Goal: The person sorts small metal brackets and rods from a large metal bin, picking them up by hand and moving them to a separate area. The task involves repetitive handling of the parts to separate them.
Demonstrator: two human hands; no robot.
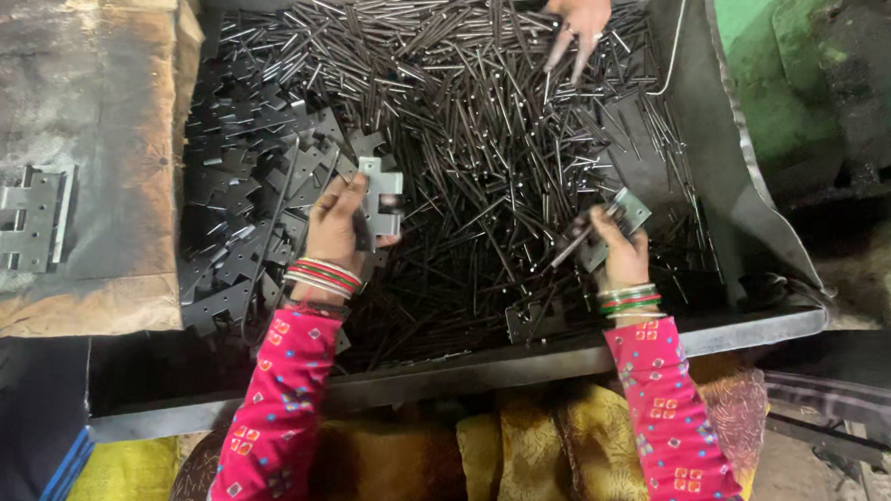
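Gripping a grey hinge leaf [381, 195], the left hand [339, 225] sits at centre-left of the frame, fingers curled around the leaf's edge, the notched side of the plate pointing up and right. Right hand [618, 245] at centre-right pinches a second, smaller hinge leaf [624, 213] between thumb and fingers; a thin dark pin [566, 250] slants down and left from that leaf, one end meeting it. Whether the pin sits inside the leaf's knuckle cannot be told. Both wrists carry stacked bangles, both arms in pink patterned sleeves.

Both hands hover over a large dark metal tray [570, 355] that fills the middle of the frame. Tray contents: a dense heap of loose pins [499, 108] across centre and right, lying at all angles; a pile of dark hinge leaves [248, 209] along the left side. One assembled-looking hinge piece [527, 322] lies on the pins near the tray's lower edge.

Upper centre-right: another person's hand [580, 14] reaches down into the pins, fingers spread.

Left of the tray: a worn brown surface [90, 126] with a stack of finished hinges [32, 218] lying on it. Upper right: a green machine body [808, 54]. Bottom of frame: yellow cloth [534, 447] below the tray.
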